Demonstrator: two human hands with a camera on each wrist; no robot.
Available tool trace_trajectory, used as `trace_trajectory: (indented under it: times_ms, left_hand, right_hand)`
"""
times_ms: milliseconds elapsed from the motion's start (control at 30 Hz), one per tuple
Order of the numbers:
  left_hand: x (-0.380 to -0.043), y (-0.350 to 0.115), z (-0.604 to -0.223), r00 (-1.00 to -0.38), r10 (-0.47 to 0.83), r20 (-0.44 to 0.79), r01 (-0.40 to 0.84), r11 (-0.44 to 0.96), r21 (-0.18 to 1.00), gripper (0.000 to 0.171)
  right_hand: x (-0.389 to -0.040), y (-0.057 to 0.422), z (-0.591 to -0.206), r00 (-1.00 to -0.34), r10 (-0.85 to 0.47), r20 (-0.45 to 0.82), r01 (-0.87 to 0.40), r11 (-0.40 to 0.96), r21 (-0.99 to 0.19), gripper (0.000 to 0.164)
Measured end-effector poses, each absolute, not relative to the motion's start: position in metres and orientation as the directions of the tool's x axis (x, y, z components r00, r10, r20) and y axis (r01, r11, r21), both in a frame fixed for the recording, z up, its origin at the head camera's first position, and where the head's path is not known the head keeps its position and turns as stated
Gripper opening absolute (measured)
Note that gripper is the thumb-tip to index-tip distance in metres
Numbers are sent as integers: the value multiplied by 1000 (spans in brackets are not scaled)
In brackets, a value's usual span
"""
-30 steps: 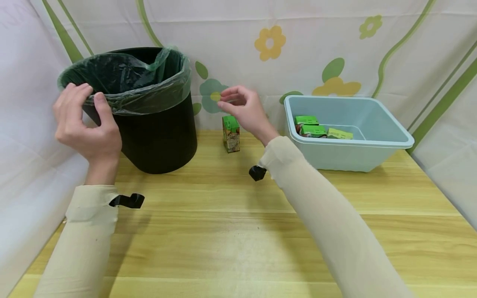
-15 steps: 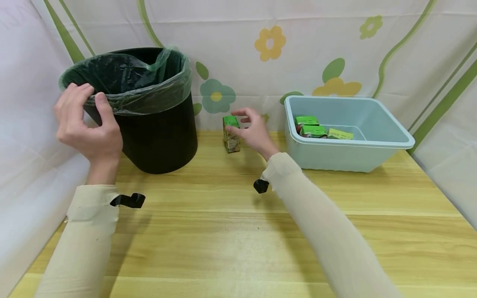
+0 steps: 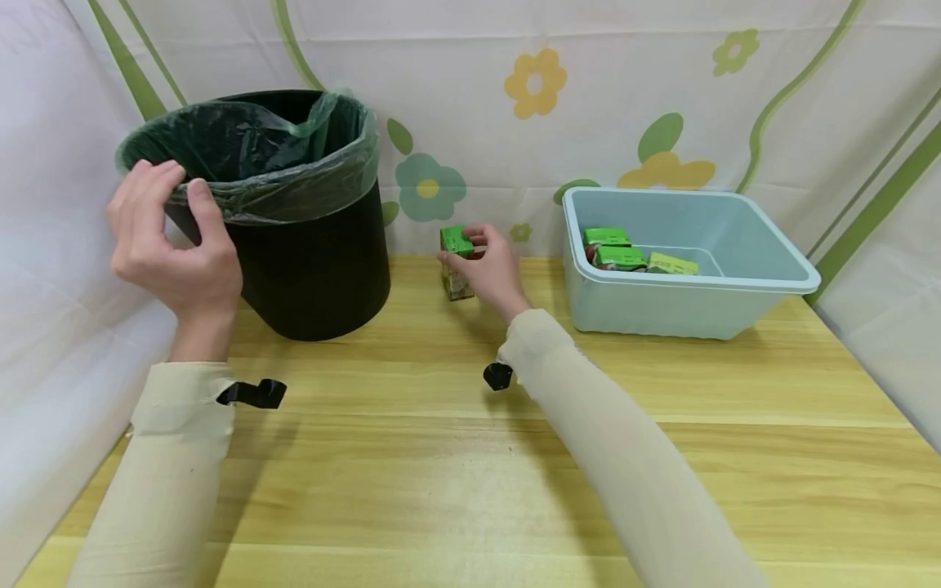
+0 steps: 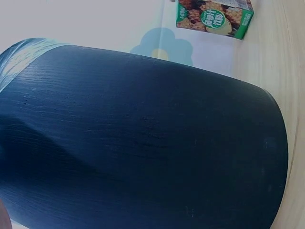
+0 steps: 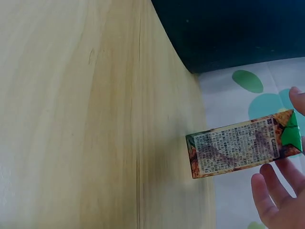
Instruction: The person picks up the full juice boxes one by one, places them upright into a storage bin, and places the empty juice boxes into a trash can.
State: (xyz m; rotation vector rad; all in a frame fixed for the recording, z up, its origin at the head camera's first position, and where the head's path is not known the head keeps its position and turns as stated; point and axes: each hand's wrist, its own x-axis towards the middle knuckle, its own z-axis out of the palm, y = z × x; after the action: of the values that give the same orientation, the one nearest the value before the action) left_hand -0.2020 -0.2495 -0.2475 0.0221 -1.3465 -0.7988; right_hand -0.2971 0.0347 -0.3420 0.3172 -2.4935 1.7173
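Note:
My left hand [image 3: 176,245] grips the near left rim of a black bin [image 3: 316,278], with the thumb outside over its green plastic liner [image 3: 294,192]. A small drink carton [image 3: 459,282] with a green top stands upright on the table, right of the bin. My right hand [image 3: 492,265] is around the carton's upper part. In the right wrist view, the thumb [image 5: 298,100] lies on one side, a little apart from the carton [image 5: 238,148], and the fingers [image 5: 271,183] lie on the other. The left wrist view shows the bin's wall [image 4: 152,138] and the carton's printed side [image 4: 214,16].
A pale blue plastic tub [image 3: 654,310] at the right holds several cartons [image 3: 621,259] with green tops. Behind everything hangs a white cloth [image 3: 456,73] with printed flowers. The wooden table [image 3: 456,457] extends toward me.
My right hand has come down from above the carton, and its thumb and fingers are now around the top. The carton stands where it was. My left hand stays on the bin's rim.

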Motion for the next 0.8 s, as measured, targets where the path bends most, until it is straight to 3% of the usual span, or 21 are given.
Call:
trace_trajectory:
  times_ms: [533,800]
  left_hand:
    - [-201,-247,-247,8,-534,845,499,734,460,19]
    - [-201,-246,-247,5,-534,845,498,734,461,18]
  right_hand:
    - [-296,25,-338,-963,-77,258,-255,566,-784,44]
    - [-295,28,-335,-961,-86,261,-268,504,-821,35]
